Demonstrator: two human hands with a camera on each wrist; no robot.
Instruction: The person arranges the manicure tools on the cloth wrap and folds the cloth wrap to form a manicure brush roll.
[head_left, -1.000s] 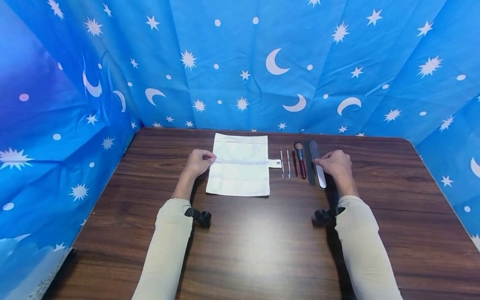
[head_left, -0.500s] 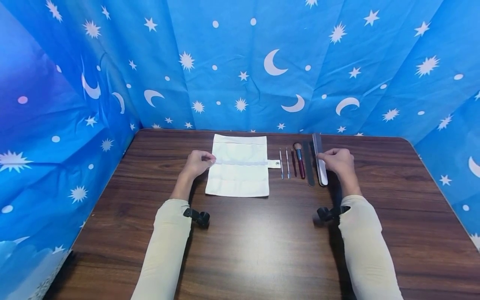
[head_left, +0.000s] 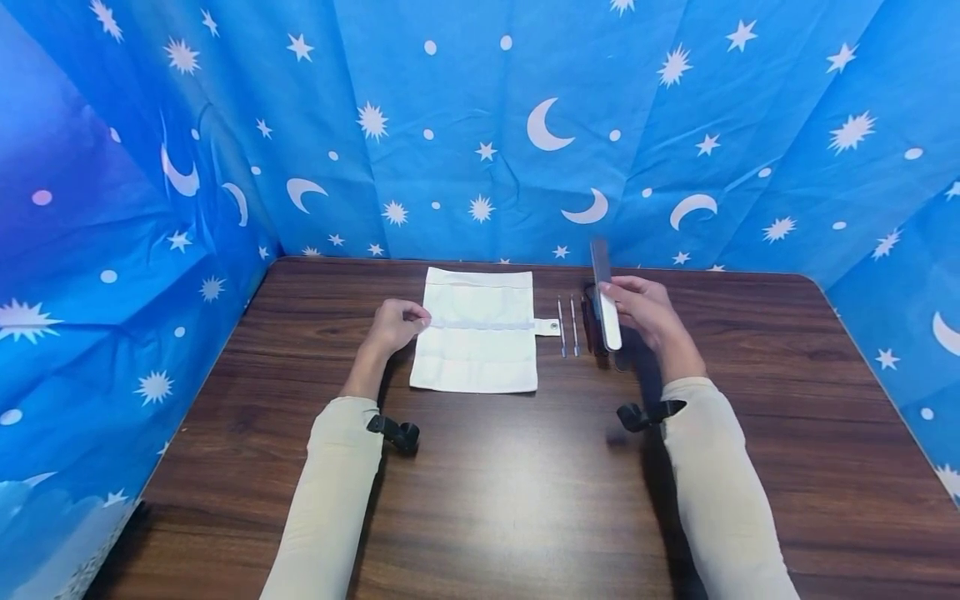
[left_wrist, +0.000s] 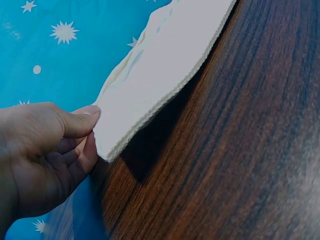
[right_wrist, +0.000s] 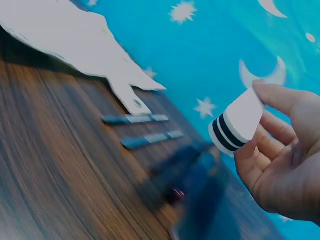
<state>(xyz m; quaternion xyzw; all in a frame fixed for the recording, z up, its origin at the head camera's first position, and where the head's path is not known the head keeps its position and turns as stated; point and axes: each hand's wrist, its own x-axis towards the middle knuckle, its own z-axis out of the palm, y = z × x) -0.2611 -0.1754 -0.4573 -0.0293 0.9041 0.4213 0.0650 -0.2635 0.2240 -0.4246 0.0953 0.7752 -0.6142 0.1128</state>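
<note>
- The long, flat, round-ended bar with grey and white faces and black-and-white banded edges (head_left: 608,308), lying flat on the desk a second ago, is now raised and tilted, shifted toward the left edge.
- Its upper end, formerly within the far edge of the dark-brown wood-grain desk (head_left: 480,508), now shows past it.
- The right hand (head_left: 647,310) pinching it has shifted toward the left and far edges.
- The dark-red-handled, brown-bristled brush (head_left: 590,293) and dark flat strip (right_wrist: 202,205), uncovered before, are partly hidden in the head view.
</note>
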